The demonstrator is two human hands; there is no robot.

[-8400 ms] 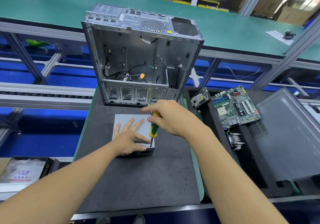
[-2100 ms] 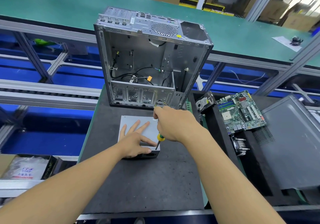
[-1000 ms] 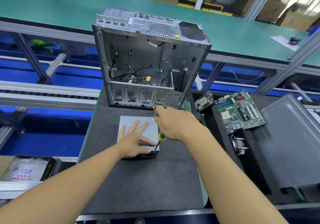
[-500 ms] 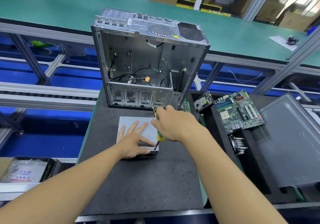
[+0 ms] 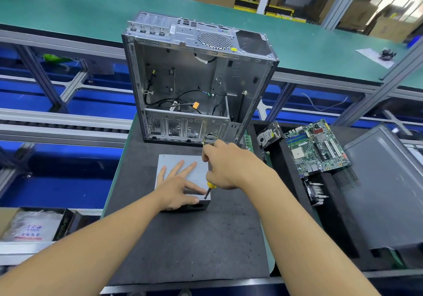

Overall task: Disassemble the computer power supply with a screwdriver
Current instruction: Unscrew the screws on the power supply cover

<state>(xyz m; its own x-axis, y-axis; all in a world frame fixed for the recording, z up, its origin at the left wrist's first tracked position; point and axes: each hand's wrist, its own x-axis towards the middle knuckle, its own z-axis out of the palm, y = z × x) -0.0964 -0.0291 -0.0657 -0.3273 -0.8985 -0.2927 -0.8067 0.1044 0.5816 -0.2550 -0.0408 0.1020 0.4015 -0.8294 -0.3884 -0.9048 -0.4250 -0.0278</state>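
A grey metal power supply (image 5: 170, 161) lies flat on the dark mat (image 5: 187, 245), just in front of the emptied computer case (image 5: 196, 83). My left hand (image 5: 177, 187) rests flat on its lid with the fingers spread, thumb over the near edge. My right hand (image 5: 229, 166) grips a yellow-and-green screwdriver (image 5: 210, 185) held nearly upright. Its tip touches the lid at the near right corner of the power supply. Most of the handle is hidden inside my fist.
To the right, a green motherboard (image 5: 317, 148), a hard drive (image 5: 267, 134) and a heatsink (image 5: 317, 195) lie in a black tray beside a grey case side panel (image 5: 386, 190). A box with bagged parts (image 5: 34, 227) sits low left. A green conveyor (image 5: 80, 7) runs behind.
My right hand has stayed over the near right corner with the screwdriver, its grip shifting slightly. The left hand keeps pressing on the lid. The power supply has not moved.
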